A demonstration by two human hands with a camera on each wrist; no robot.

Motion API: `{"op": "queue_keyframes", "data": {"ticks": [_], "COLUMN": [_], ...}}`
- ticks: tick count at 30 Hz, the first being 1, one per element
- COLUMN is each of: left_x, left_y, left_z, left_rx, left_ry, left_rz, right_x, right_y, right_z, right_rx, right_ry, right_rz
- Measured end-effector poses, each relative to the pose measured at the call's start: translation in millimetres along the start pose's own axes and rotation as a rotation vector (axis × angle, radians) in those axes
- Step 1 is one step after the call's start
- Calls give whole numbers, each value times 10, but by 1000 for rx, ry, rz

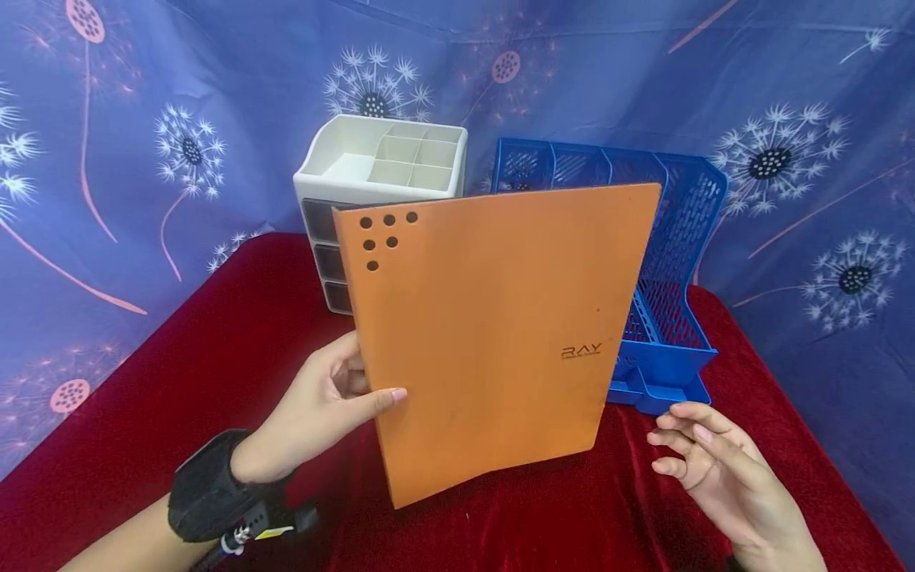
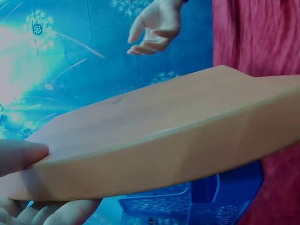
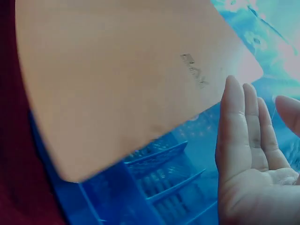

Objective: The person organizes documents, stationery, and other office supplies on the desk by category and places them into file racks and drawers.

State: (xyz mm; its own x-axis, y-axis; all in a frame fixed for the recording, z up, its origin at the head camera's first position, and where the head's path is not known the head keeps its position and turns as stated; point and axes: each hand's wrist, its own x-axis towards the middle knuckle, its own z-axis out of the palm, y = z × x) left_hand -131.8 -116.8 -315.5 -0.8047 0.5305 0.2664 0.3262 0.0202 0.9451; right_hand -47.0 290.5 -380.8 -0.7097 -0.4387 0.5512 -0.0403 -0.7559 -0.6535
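My left hand (image 1: pixel 314 405) grips an orange file folder (image 1: pixel 493 334) by its spine, thumb on the front cover and the other fingers behind. Upright and slightly turned, the folder carries several dark round dots at its top left and the word RAY at its right. In the left wrist view, the spine of the folder (image 2: pixel 187 145) spans the picture above the fingertips. Apart from the folder, to its lower right, my right hand (image 1: pixel 736 477) has relaxed fingers and holds nothing. The right wrist view has this hand (image 3: pixel 253 154) beside the cover's edge.
Behind the folder stands a blue mesh file rack (image 1: pixel 686 262) with several dividers and small front trays, partly hidden. To its left is a white desk organizer (image 1: pixel 386 191) with top compartments and dark drawers. Red cloth (image 1: pixel 236 334) covers the table; a dandelion-patterned blue curtain (image 1: pixel 250 95) hangs behind.
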Motion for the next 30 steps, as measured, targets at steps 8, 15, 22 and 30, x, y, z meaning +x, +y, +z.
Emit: {"op": "queue_keyframes", "data": {"ticks": [8,15,22,30], "left_x": [206,410,694,1054], "left_y": [65,141,179,244], "left_z": [85,157,181,233], "left_rx": [22,54,21,-104], "left_ry": [113,277,438,652], "left_rz": [157,242,386,462], "right_x": [-9,50,70,45], "right_y": [62,45,42,97], "right_z": [-141,-153,-186,-258], "right_rx": [229,277,334,357], "right_ry": [70,142,163,153], "right_rz": [-22,-14,-32,-27]}}
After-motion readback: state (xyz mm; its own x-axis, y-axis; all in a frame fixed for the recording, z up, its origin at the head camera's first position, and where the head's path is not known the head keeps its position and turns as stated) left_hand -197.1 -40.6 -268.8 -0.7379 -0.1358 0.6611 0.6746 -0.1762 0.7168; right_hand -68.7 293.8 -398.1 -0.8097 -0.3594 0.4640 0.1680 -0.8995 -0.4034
